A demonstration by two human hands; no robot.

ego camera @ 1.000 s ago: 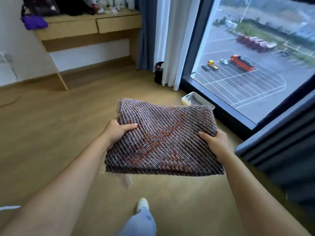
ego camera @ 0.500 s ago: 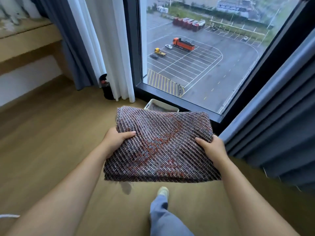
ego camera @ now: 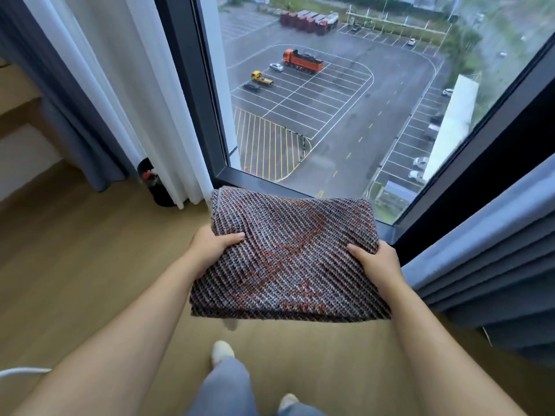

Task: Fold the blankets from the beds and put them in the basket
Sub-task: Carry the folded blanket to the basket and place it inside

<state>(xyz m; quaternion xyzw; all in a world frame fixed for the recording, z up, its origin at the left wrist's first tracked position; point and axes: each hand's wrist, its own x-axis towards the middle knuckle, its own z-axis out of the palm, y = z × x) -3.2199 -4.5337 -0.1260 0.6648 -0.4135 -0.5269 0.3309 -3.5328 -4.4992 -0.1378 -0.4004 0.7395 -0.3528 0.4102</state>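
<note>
From the head camera, you hold the folded blanket out in front of you, flat and level in the air above the wooden floor, with its far edge toward the foot of the window. Your left hand grips the blanket's left edge: the thumb lies across the top of the knit, and the other fingers are tucked underneath, out of sight. Your right hand grips the right edge the same way, thumb on top and the rest of the fingers hidden below. The blanket is a dark speckled knit with a rust-red pattern across its middle, folded into a thick rectangle. Below it you see your leg in pale blue trousers and a light-coloured shoe. A white curtain hangs left of the window, with a small dark object at its foot. A grey-blue curtain hangs on the right, just beside your right hand. A white cable lies at the left edge.
</note>
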